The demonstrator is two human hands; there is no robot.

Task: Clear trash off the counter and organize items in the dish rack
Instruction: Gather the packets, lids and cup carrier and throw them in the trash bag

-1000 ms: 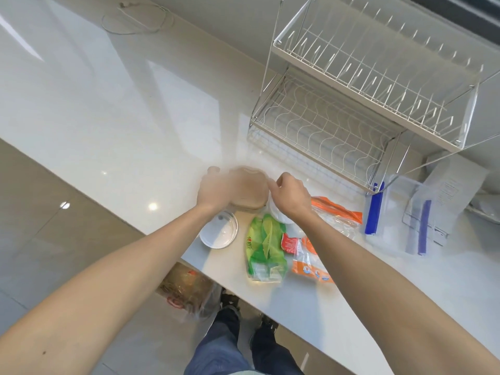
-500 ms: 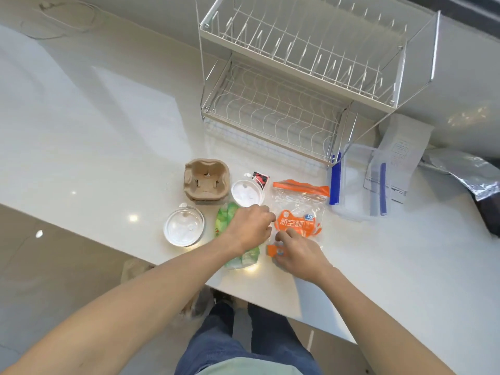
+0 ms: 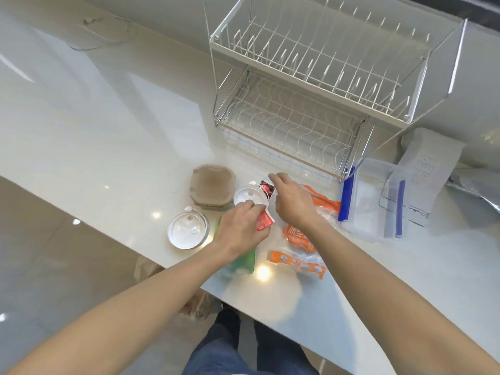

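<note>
My left hand (image 3: pixel 240 231) is shut on a small red wrapper (image 3: pixel 263 221), with a green snack bag (image 3: pixel 242 262) under it. My right hand (image 3: pixel 293 205) hovers with fingers apart over a dark red-and-black packet (image 3: pixel 266 186) and an orange-and-clear plastic bag (image 3: pixel 299 255). A small white lid (image 3: pixel 247 197) lies between both hands. A brown paper cup carrier (image 3: pixel 212 186) sits to the left of it, and a larger clear lid (image 3: pixel 186 231) lies near the counter's front edge. The two-tier wire dish rack (image 3: pixel 311 98) stands bare at the back.
Clear plastic containers with blue clips (image 3: pixel 376 204) sit right of the rack, beside a white paper sheet (image 3: pixel 430 163) and a silver bag (image 3: pixel 476 185). A cable (image 3: pixel 105 31) lies at the far left. A brown bag (image 3: pixel 198 303) sits on the floor below the counter edge (image 3: pixel 151 261).
My left hand has picked up the red wrapper. My right hand left the orange bag and moved up toward the dark packet. The cup carrier now looks flat-topped.
</note>
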